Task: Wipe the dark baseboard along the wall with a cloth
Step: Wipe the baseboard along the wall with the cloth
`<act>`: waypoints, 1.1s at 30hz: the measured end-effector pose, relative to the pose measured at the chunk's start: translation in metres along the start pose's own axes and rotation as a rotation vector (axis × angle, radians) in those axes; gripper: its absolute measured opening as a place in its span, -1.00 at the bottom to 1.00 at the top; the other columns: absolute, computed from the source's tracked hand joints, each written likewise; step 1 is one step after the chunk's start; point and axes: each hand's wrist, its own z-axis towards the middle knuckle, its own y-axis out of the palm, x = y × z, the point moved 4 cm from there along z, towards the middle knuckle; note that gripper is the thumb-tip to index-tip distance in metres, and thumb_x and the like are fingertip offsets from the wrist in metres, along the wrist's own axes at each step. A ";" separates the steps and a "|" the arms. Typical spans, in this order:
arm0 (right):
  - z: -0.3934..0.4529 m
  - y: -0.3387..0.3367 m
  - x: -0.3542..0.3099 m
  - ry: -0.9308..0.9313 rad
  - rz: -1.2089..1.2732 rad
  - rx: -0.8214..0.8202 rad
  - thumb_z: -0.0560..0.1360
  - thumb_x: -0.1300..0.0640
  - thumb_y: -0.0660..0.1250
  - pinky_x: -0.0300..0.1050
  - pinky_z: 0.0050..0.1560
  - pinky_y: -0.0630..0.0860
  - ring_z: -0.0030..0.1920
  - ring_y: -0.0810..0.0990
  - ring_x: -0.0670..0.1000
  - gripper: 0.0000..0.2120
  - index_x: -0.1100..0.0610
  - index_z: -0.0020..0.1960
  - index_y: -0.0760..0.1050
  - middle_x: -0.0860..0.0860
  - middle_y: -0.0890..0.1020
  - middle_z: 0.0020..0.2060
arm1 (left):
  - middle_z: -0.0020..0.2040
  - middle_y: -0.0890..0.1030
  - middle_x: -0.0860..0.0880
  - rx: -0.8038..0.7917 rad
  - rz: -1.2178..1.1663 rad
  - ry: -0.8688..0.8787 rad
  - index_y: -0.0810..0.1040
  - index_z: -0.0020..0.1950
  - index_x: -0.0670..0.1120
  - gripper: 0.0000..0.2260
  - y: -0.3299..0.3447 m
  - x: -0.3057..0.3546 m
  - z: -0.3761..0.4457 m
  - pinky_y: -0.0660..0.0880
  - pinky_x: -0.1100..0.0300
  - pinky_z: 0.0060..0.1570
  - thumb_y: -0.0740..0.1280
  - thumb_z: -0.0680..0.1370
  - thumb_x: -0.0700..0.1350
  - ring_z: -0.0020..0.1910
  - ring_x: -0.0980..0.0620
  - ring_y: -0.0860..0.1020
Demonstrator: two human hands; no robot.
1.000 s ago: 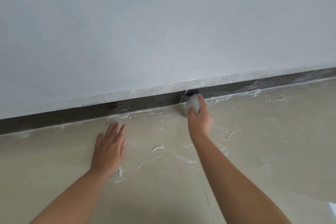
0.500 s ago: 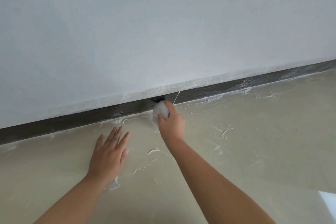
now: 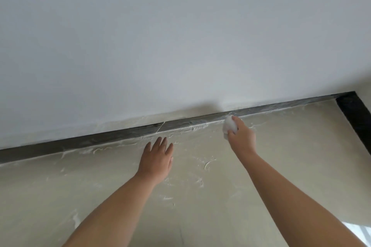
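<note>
A dark baseboard (image 3: pixel 112 138) runs along the foot of the white wall, rising from the left edge toward the right corner. A thin pale joint line crosses it near the middle. My right hand (image 3: pixel 242 137) grips a small balled white cloth (image 3: pixel 229 124) and presses it against the lower edge of the baseboard, to the right of the joint. My left hand (image 3: pixel 156 159) lies flat on the beige floor, fingers spread, just below the joint and a little short of the baseboard.
White plaster smears (image 3: pixel 208 163) streak the beige floor (image 3: pixel 100 196) along the baseboard and between my hands. A second black baseboard (image 3: pixel 355 116) runs down the right side from the corner. A bright reflection (image 3: pixel 359 232) shows at the bottom right.
My right hand has slid the cloth from just left of the joint to well right of it. The view has shifted, bringing the right corner into sight. My left hand stays flat on the floor.
</note>
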 end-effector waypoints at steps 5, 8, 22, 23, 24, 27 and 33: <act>0.029 -0.031 0.052 0.072 0.000 0.056 0.46 0.33 0.19 -0.06 -0.03 0.42 0.04 0.53 0.23 -0.55 0.14 0.34 0.35 0.26 0.57 0.07 | 0.52 0.00 -0.08 -0.036 0.058 0.044 0.01 0.48 -0.06 -0.56 0.005 0.020 0.026 -0.02 0.02 0.42 -0.05 0.62 -0.01 0.50 -0.01 -0.03; 0.046 -0.031 0.085 0.089 0.032 0.023 0.47 0.31 0.19 0.01 -0.03 0.47 0.00 0.53 0.23 -0.54 0.10 0.34 0.34 0.25 0.56 0.07 | 0.53 -0.02 -0.07 -0.048 0.076 0.042 0.00 0.49 -0.04 -0.56 0.008 0.035 0.039 -0.04 0.05 0.43 -0.07 0.62 0.01 0.50 -0.01 -0.05; 0.142 -0.046 0.172 -0.191 0.241 -0.138 0.52 0.23 0.18 -0.14 -0.18 0.36 -0.15 0.49 0.16 -0.55 0.07 0.40 0.26 0.15 0.53 -0.10 | 0.34 0.40 -0.23 0.038 0.011 -0.371 0.47 0.28 -0.15 -0.54 0.025 0.152 0.068 0.30 -0.22 0.23 0.03 0.50 0.03 0.34 -0.25 0.34; 0.147 -0.044 0.177 -0.176 0.280 -0.157 0.53 0.22 0.18 -0.16 -0.19 0.34 -0.15 0.49 0.15 -0.54 0.06 0.41 0.25 0.13 0.53 -0.11 | 0.42 0.29 -0.18 0.007 0.038 -0.412 0.36 0.37 -0.10 -0.55 0.026 0.154 0.072 0.22 -0.17 0.31 0.03 0.55 0.04 0.42 -0.19 0.24; 0.152 -0.042 0.181 -0.153 0.320 -0.176 0.53 0.21 0.18 -0.18 -0.21 0.32 -0.18 0.47 0.12 -0.54 0.05 0.41 0.24 0.10 0.51 -0.14 | 0.49 0.16 -0.13 -0.027 0.068 -0.452 0.21 0.44 -0.03 -0.56 0.028 0.156 0.075 0.12 -0.10 0.38 0.00 0.59 0.06 0.48 -0.11 0.11; 0.161 -0.045 0.190 -0.074 0.435 -0.242 0.53 0.19 0.19 -0.18 -0.24 0.32 -0.23 0.44 0.07 -0.54 0.03 0.42 0.24 0.12 0.53 -0.17 | 0.53 -0.05 -0.02 -0.100 0.099 -0.562 -0.04 0.49 0.06 -0.54 0.019 0.170 0.080 -0.03 0.02 0.43 -0.09 0.61 0.10 0.50 0.01 -0.10; 0.179 -0.054 0.197 -0.007 0.537 -0.234 0.51 0.15 0.26 -0.24 -0.13 0.34 -0.14 0.43 0.01 -0.49 0.01 0.42 0.22 0.16 0.58 0.05 | 0.53 -0.07 -0.01 -0.160 0.171 -0.548 -0.09 0.49 0.05 -0.54 -0.002 0.185 0.101 -0.07 0.01 0.44 -0.12 0.61 0.10 0.50 0.01 -0.12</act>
